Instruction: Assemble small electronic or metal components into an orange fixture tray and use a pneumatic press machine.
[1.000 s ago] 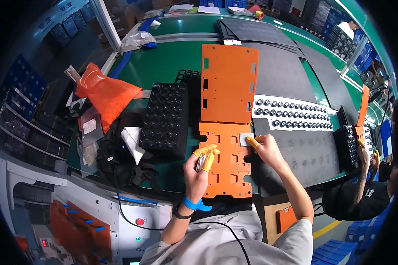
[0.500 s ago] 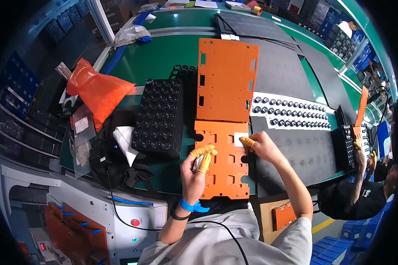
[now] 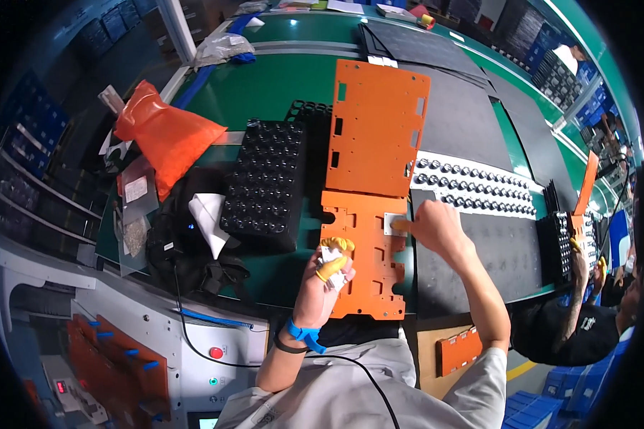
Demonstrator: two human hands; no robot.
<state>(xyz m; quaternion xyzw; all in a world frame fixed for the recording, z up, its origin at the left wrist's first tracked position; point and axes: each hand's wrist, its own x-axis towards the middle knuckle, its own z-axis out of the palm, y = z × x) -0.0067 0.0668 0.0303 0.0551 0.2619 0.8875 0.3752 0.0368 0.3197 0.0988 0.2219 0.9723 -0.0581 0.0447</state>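
Observation:
An orange hinged fixture stands before me, its perforated lid (image 3: 376, 129) raised and its recessed base (image 3: 359, 222) lying flat. My right hand (image 3: 436, 227) has its fingers closed at the right edge of a small white square plate (image 3: 393, 224) in the upper right of the base. One yellow finger cot touches that plate; the other fingertips are hidden. Over the base's left edge, my left hand (image 3: 320, 286) is closed around several small white pieces (image 3: 332, 259), also with yellow finger cots. A blue wrist strap (image 3: 305, 334) circles the left wrist.
A stack of black trays with round cells (image 3: 263, 175) stands left of the fixture, beside an orange plastic bag (image 3: 170, 139). To the right are white strips with black round parts (image 3: 472, 186) and dark panels (image 3: 479, 250). A co-worker (image 3: 569, 325) sits at far right.
My left hand has turned, so the white pieces in it show more. My right hand has shifted slightly and curled more at the white plate. The whole view has moved a little.

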